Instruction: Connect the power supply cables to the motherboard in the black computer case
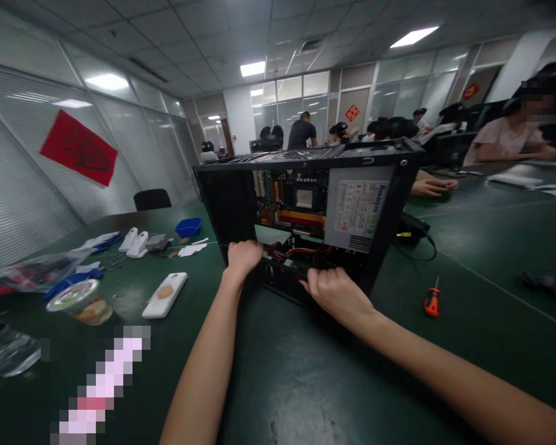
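In front of me a black computer case [384, 162] stands on the green table, its side facing me uncovered. Inside show a motherboard [290, 176], a grey power supply [336, 207] with a printed label, and several coloured cables [306, 250]. My left hand [244, 256] is closed over the lower edge of the opening, toward the left. Farther right along that same edge, my right hand [336, 293] grips the frame with its fingers curled over it. The fingertips of both hands are partly hidden behind the edge.
An orange screwdriver [432, 301] and a black cable [433, 247] lie to the right. A white phone [165, 296], a plastic cup [81, 301], a blue tray [188, 227] and a water bottle [7, 349] occupy the left. Other people sit beyond, one person's hands [433, 184] resting behind the case.
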Tool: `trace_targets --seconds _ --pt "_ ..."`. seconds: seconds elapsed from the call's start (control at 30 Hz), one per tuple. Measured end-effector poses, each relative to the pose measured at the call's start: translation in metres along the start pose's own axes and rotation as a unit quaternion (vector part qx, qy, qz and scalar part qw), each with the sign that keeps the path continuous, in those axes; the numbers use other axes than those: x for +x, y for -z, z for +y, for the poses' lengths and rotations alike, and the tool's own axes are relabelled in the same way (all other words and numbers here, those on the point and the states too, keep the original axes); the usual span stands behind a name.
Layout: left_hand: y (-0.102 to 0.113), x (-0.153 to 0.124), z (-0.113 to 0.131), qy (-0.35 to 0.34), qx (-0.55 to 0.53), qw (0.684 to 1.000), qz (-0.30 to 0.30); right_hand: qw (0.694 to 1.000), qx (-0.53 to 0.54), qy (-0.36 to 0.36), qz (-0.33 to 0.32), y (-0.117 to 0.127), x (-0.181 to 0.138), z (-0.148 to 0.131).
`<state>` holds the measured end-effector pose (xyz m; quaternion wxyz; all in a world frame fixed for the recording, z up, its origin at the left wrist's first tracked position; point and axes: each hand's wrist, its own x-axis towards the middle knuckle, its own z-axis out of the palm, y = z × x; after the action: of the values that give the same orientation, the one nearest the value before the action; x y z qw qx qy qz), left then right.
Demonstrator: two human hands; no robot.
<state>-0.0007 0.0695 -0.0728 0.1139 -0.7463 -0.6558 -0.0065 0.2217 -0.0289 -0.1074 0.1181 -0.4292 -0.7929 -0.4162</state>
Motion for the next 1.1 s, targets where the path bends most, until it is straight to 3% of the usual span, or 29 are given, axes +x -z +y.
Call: trace_targets --seconds 0.2,0.33,0.43,0.53,0.63,0.83,1.1 --pt "0.002 -0.008 0.003 0.009 0.009 1.000 0.009 1.000 0.003 0.009 0.021 -0.011 -0.009 0.011" --pt "0.007 -0.033 0.016 -0.030 0.038 0.999 0.022 0.996 0.074 0.028 0.031 -0.033 -0.016 0.042" --pt "0.012 -0.055 0.027 -0.038 0.027 0.999 0.023 0.994 0.109 0.026 0.001 -0.042 -0.023 0.061" --pt "0.016 -0.073 0.034 -0.037 0.006 0.999 0.024 0.991 0.132 0.008 -0.021 -0.042 -0.031 0.068" --pt "0.016 -0.085 0.035 -0.021 -0.022 0.999 0.034 0.988 0.153 -0.012 0.003 -0.041 -0.039 0.066" --pt "0.008 -0.089 0.030 -0.046 -0.027 0.997 0.064 0.988 0.149 -0.031 0.042 -0.049 -0.048 0.062" --pt "-0.002 -0.084 0.030 -0.080 -0.060 0.988 0.115 0.990 0.134 -0.036 -0.002 -0.070 -0.038 0.077"
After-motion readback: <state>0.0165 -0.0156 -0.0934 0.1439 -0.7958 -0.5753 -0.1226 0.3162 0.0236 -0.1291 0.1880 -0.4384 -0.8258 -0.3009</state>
